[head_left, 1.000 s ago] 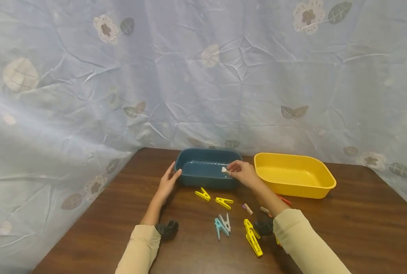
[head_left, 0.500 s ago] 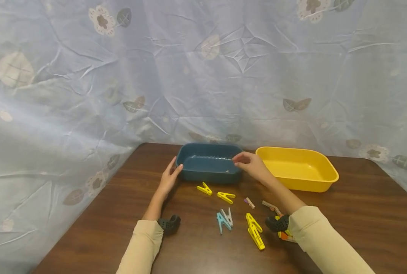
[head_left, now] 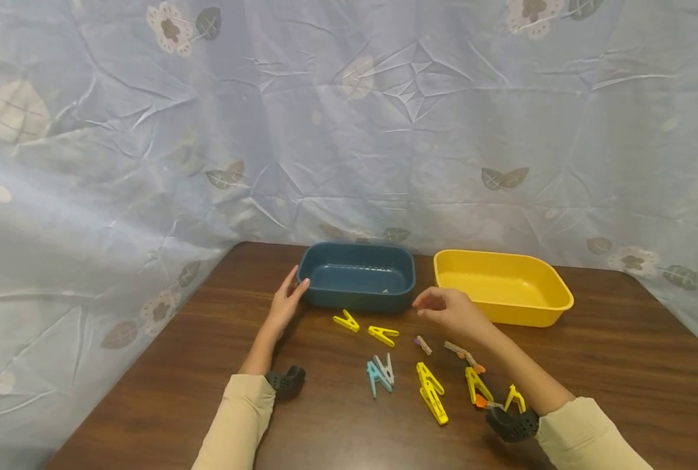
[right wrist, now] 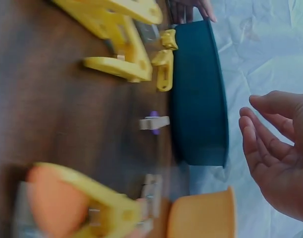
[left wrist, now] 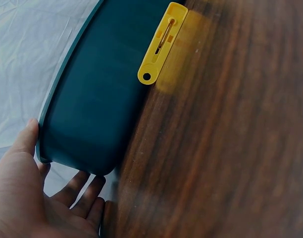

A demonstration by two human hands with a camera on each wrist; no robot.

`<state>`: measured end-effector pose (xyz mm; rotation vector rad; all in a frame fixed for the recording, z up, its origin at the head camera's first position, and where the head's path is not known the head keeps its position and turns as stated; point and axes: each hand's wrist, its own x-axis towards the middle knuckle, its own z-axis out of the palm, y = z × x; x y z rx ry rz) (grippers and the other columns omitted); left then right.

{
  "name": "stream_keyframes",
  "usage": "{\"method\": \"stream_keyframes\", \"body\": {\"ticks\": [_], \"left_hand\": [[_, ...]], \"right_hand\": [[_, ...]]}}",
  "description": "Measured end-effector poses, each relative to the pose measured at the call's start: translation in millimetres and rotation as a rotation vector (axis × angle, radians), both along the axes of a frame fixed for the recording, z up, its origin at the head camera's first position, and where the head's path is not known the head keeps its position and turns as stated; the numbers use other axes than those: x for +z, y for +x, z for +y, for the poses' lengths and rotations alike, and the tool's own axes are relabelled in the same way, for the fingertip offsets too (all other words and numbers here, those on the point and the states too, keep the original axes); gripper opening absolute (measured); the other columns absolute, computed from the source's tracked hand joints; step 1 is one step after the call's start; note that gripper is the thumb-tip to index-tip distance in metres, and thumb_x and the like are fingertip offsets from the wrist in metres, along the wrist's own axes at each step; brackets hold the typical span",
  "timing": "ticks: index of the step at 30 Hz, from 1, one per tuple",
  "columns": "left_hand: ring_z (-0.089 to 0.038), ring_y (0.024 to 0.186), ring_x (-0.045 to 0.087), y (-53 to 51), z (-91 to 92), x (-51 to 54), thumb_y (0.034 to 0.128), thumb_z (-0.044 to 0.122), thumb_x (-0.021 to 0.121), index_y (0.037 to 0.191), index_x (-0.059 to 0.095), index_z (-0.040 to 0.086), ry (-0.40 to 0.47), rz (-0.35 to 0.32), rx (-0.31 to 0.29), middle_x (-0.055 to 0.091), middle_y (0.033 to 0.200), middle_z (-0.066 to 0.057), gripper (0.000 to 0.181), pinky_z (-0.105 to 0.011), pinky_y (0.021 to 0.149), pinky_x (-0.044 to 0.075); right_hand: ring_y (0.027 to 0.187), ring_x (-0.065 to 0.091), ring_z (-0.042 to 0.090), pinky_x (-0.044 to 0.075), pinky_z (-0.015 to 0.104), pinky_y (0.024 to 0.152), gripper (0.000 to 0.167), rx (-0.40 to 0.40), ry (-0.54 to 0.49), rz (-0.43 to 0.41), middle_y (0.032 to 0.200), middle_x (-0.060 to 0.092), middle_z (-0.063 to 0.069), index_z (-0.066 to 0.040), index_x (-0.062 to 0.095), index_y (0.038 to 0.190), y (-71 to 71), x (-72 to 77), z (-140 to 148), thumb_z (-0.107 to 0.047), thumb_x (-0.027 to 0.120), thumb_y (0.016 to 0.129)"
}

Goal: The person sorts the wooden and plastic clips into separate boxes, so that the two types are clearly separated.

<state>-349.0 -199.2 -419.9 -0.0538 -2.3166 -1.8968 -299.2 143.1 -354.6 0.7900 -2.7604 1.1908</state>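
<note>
The left hand (head_left: 285, 307) rests on the left end of the blue bin (head_left: 357, 300); in the left wrist view, the hand (left wrist: 23, 193) has its thumb at the rim and fingers beside the end wall. A small pale piece (head_left: 385, 291) lies inside the bin. Between the blue bin and the yellow bin (head_left: 504, 313), the right hand (head_left: 451, 312) hovers with nothing in it; its fingers are loosely bent in the right wrist view (right wrist: 280, 148). Below it lie a small wooden clip with purple (head_left: 424, 345) and wooden clips with orange (head_left: 456, 349).
Two yellow clips (head_left: 346, 321) (head_left: 383, 335) lie before the blue bin. Nearer are a light blue clip (head_left: 377, 378), a grey clip (head_left: 386, 367) and large yellow clips (head_left: 432, 393). More yellow clips (head_left: 476, 385) (head_left: 514, 398) lie near the right wrist. A patterned cloth (head_left: 349, 130) hangs behind the table.
The right hand has let go of the small pale piece, which now lies in the blue bin, and has moved right and toward the near side. The left hand stays at the bin.
</note>
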Motion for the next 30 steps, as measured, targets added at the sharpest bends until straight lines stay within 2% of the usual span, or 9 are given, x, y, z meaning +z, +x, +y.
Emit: {"method": "stream_keyframes", "body": {"ticks": [4, 7, 11, 15, 16, 21, 23, 30], "left_hand": [[-0.037, 0.128, 0.029, 0.8, 0.0, 0.6, 0.093, 0.038, 0.053, 0.147, 0.023, 0.019, 0.003, -0.001, -0.009, 0.032, 0.14, -0.025, 0.065, -0.05, 0.102, 0.024], [-0.036, 0.129, 0.029, 0.6, -0.2, -0.1, 0.093, 0.038, 0.053, 0.147, 0.023, 0.018, -0.001, -0.002, -0.007, 0.031, 0.141, -0.024, 0.065, -0.049, 0.102, 0.025], [-0.034, 0.129, 0.029, -0.8, -0.9, -0.7, 0.0926, 0.038, 0.053, 0.146, 0.025, 0.02, -0.009, -0.004, 0.004, 0.031, 0.141, -0.023, 0.063, -0.048, 0.102, 0.026], [-0.035, 0.13, 0.027, -1.1, -1.9, 0.6, 0.0915, 0.04, 0.054, 0.146, 0.025, 0.02, 0.003, -0.009, -0.006, 0.029, 0.143, -0.023, 0.065, -0.049, 0.102, 0.024], [-0.035, 0.13, 0.026, -0.2, -1.8, 2.6, 0.0916, 0.04, 0.054, 0.147, 0.025, 0.019, 0.008, -0.011, -0.012, 0.028, 0.143, -0.023, 0.066, -0.049, 0.102, 0.024], [-0.038, 0.13, 0.025, 18.0, 4.5, 24.2, 0.0947, 0.031, 0.052, 0.147, 0.022, 0.011, -0.006, -0.012, -0.026, 0.026, 0.142, -0.027, 0.063, -0.05, 0.102, 0.024], [-0.039, 0.13, 0.025, 23.0, 6.7, 29.6, 0.0955, 0.028, 0.051, 0.146, 0.022, 0.009, -0.017, -0.014, -0.025, 0.026, 0.142, -0.028, 0.062, -0.05, 0.102, 0.024], [-0.035, 0.131, 0.025, 1.1, -2.0, 2.6, 0.0925, 0.037, 0.054, 0.147, 0.024, 0.018, 0.01, -0.024, -0.012, 0.027, 0.143, -0.023, 0.065, -0.049, 0.103, 0.023]], "right_hand": [[0.08, 0.061, 0.018, 0.05, 0.035, 0.069, 0.012, -0.02, 0.028, -0.001, 0.087, 0.064, -0.001, -0.005, 0.065, 0.095, 8.8, -14.3, 4.0, -0.008, 0.065, 0.084], [0.076, 0.06, 0.017, 0.049, 0.033, 0.067, 0.01, -0.002, 0.052, 0.003, 0.084, 0.063, -0.002, -0.005, 0.065, 0.093, 13.8, -23.1, 6.2, -0.006, 0.065, 0.083], [0.07, 0.057, 0.014, 0.048, 0.029, 0.061, 0.007, 0.006, 0.096, 0.023, 0.078, 0.062, -0.004, -0.007, 0.065, 0.089, 17.0, -31.0, 8.0, -0.007, 0.067, 0.082], [0.067, 0.055, 0.012, 0.047, 0.027, 0.057, 0.008, 0.0, 0.096, 0.005, 0.075, 0.06, -0.005, -0.008, 0.065, 0.088, 18.0, -36.4, 9.1, -0.008, 0.068, 0.081], [0.067, 0.055, 0.012, 0.047, 0.027, 0.057, 0.008, 0.001, 0.087, -0.006, 0.075, 0.06, -0.005, -0.008, 0.064, 0.088, 18.3, -36.9, 9.5, -0.008, 0.068, 0.081], [0.069, 0.055, 0.014, 0.047, 0.027, 0.059, 0.012, 0.01, 0.062, -0.044, 0.077, 0.06, -0.004, -0.006, 0.064, 0.091, 16.9, -39.6, 11.5, -0.008, 0.069, 0.08], [0.07, 0.055, 0.014, 0.047, 0.027, 0.059, 0.014, 0.014, 0.066, -0.051, 0.077, 0.059, -0.004, -0.006, 0.063, 0.092, 16.2, -42.4, 12.8, -0.01, 0.07, 0.08], [0.068, 0.053, 0.013, 0.045, 0.026, 0.057, 0.019, 0.037, 0.081, -0.038, 0.075, 0.056, -0.004, -0.007, 0.062, 0.095, 15.4, -52.0, 14.4, -0.01, 0.072, 0.079]]}}
